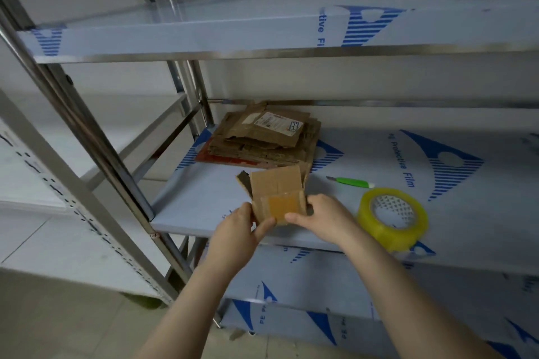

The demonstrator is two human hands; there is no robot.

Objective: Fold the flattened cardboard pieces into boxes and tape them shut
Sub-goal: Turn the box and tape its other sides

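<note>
Firmly held a small cardboard box (277,192) between left hand (236,230) and right hand (323,218), both gripping its taped flap at the shelf (204,204) front, near tape roll (388,234), green knife (351,182) and stacked flat cardboard (262,140).

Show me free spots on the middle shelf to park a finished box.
Biggest bare patch: shelf right of the tape roll and green knife. Another lies behind the knife, right of the flat cardboard stack. A smaller one lies left of the box. Crowded: front centre, where left hand and right hand grip the box.
</note>
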